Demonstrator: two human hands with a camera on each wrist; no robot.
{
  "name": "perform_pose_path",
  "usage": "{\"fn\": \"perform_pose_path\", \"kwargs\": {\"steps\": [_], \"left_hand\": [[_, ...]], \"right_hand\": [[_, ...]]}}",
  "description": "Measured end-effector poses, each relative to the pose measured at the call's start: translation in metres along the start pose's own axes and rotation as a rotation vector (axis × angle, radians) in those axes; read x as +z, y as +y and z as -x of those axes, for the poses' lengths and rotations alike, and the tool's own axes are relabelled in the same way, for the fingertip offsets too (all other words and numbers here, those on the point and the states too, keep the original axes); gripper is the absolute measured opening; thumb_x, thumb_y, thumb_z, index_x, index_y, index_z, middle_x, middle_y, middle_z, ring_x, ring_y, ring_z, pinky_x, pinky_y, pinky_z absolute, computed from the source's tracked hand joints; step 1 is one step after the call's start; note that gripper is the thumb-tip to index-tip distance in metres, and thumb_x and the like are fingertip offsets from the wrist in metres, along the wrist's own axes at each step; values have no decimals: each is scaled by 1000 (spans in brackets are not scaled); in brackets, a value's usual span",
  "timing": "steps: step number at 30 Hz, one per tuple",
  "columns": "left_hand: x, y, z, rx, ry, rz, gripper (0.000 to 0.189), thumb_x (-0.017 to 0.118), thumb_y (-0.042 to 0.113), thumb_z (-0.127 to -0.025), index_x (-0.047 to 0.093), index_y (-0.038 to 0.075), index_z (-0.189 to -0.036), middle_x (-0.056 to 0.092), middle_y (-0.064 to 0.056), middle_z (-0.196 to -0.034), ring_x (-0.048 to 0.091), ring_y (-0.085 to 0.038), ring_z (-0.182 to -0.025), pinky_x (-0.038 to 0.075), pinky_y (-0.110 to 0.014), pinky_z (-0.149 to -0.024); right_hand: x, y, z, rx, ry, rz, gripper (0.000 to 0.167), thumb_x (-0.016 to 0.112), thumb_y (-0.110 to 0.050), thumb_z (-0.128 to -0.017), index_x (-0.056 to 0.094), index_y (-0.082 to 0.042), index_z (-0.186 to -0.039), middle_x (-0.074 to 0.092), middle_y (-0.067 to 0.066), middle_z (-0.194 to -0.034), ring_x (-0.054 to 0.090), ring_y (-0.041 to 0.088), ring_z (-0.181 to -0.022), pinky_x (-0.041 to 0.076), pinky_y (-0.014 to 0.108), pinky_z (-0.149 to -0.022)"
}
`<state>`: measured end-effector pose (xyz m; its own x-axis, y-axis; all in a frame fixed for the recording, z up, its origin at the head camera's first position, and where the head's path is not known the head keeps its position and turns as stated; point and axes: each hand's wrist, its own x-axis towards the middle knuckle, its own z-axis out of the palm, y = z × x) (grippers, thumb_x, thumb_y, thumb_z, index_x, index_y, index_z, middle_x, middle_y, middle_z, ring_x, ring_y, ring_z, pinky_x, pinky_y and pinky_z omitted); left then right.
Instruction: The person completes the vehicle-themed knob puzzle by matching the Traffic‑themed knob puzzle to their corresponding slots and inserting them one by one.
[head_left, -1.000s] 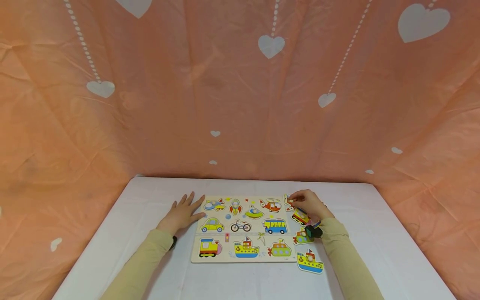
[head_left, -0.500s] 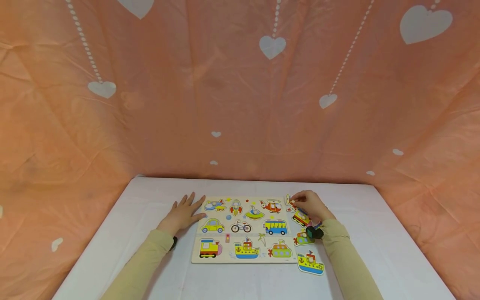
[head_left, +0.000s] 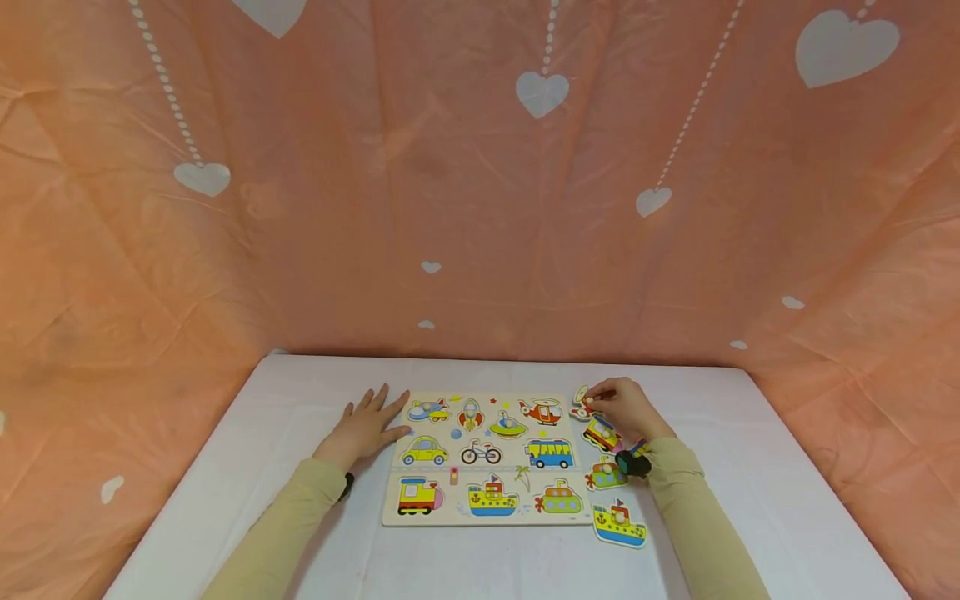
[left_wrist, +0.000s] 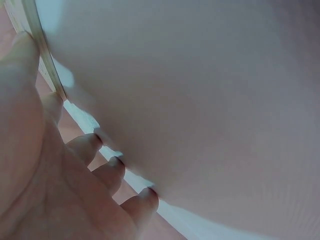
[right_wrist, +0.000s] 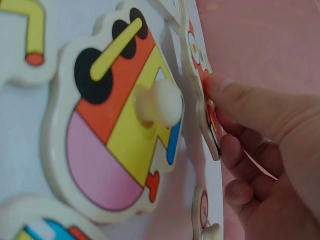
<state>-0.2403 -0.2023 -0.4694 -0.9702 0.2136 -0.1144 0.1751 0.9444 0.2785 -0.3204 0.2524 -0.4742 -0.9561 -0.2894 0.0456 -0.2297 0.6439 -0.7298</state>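
Observation:
In the head view, my right hand (head_left: 626, 407) pinches a wooden helicopter puzzle piece (head_left: 581, 410) just off the board's upper right corner. The right wrist view shows the helicopter piece (right_wrist: 200, 90) nearly edge-on, tilted up from the table, with thumb and fingers at its pictured side. My left hand (head_left: 362, 430) rests with spread fingers at the upper left edge of the puzzle board (head_left: 480, 521). In the left wrist view, the thumb touches the board's edge (left_wrist: 46, 62). A helicopter picture (head_left: 542, 411) lies on the board, left of the held piece.
Down the board's right side lie a train piece (head_left: 602, 434), a submarine piece (head_left: 606, 474) and a ship piece (head_left: 619, 525). A blue and yellow piece (head_left: 640, 448) is partly hidden by the right wrist. Knobbed plane (head_left: 429, 411), rocket (head_left: 471, 414) and saucer (head_left: 508, 425) pieces sit on the board.
My right hand has shifted slightly right with the helicopter piece, whose face now shows a little differently. The left hand stays in place.

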Motion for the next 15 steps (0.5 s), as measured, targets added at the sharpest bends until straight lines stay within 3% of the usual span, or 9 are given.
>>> {"fn": "perform_pose_path", "kwargs": {"steps": [9,15], "left_hand": [[0,-1,0,-1,-14,-6,71,53,50,-94,29,16,-152,16,-26,-154,13,-51,-138,11,-69,-106],[1,-1,-1,-9,-18,-2,71,53,50,-94,28,16,-152,15,-26,-154,12,-50,-138,10,-68,-106]], "right_hand": [[-1,-2,5,58,-3,25,9,72,-15,-87,72,-8,-93,63,3,-86,55,19,-77,48,31,-68],[-2,-9,10,20,2,40,8,72,-13,-87,72,-7,-91,62,3,-82,54,19,-75,47,31,-66]]}}
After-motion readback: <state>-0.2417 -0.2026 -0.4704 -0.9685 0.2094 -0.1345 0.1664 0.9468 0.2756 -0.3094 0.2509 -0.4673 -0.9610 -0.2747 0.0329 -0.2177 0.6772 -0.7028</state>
